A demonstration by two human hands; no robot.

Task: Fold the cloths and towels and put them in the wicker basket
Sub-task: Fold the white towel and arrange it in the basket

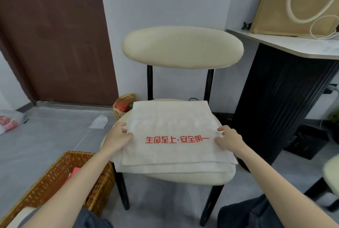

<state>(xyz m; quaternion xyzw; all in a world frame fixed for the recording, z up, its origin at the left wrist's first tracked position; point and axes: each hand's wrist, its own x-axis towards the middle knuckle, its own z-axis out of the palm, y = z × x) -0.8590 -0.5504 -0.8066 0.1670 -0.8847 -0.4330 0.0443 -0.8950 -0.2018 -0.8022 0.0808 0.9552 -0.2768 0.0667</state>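
A white towel [172, 123] with red printed characters lies folded in layers on the seat of a cream chair [183, 176]. My left hand [117, 137] pinches the towel's left edge, thumb on top. At the right edge, my right hand [229, 138] pinches the towel the same way. The wicker basket [55, 178] stands on the floor at the lower left, beside the chair, with a pink cloth [72, 173] partly visible inside behind my left forearm.
The chair's backrest [182, 47] rises behind the towel. A dark table base [278, 103] with a white top stands to the right, a beige bag [293, 2] on it. Bags lie on the grey floor at left and behind the chair. A brown door [55, 35] is at left.
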